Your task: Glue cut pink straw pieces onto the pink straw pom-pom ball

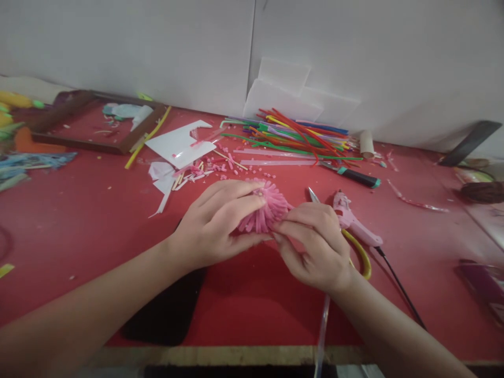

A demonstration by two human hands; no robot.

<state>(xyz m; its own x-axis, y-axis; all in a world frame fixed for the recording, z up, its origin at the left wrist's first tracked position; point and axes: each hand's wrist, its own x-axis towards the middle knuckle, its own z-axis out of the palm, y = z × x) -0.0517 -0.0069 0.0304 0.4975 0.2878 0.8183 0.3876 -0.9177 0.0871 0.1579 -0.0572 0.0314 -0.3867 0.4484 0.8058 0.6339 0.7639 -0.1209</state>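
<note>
A pink fringed ball made of cut straw pieces [266,207] sits between both hands over the red table [79,220]. My left hand [214,226] wraps round its left side, fingers curled over the top. My right hand [317,244] pinches its lower right edge with closed fingers. A clear thin straw [323,328] runs down from under my right hand to the table's front edge.
A pink glue gun [352,220] with a black cord, yellow-handled scissors [360,252] and a teal-tipped tool [356,176] lie to the right. Several coloured straws [293,135] are piled at the back. White paper scraps [181,144], a wooden frame [94,123] and a black flat object [165,310] lie left.
</note>
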